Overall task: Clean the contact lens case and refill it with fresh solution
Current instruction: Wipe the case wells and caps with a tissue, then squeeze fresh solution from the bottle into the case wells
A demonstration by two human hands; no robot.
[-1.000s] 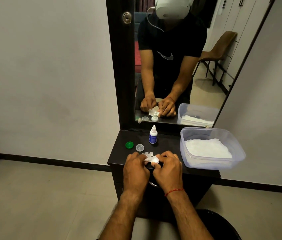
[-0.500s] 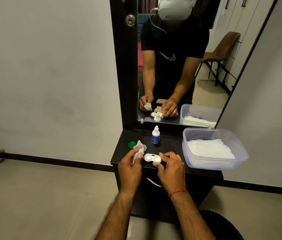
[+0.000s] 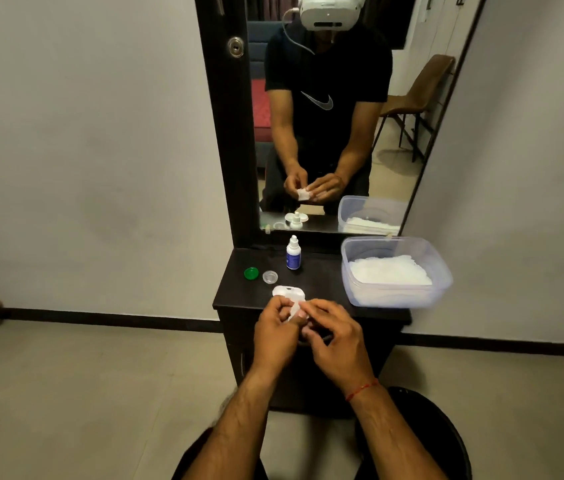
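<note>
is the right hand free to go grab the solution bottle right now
Probably yes, once it lets go: the right hand is pinching the tissue with the left hand. The solution bottle stands uncovered behind the lens case, with nothing tall between.

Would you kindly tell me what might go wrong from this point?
The lens case lies uncapped near the front edge of the table, right by the left hand and right hand; a careless move might knock it off. The tissue they pinch may shed lint into it.
</note>
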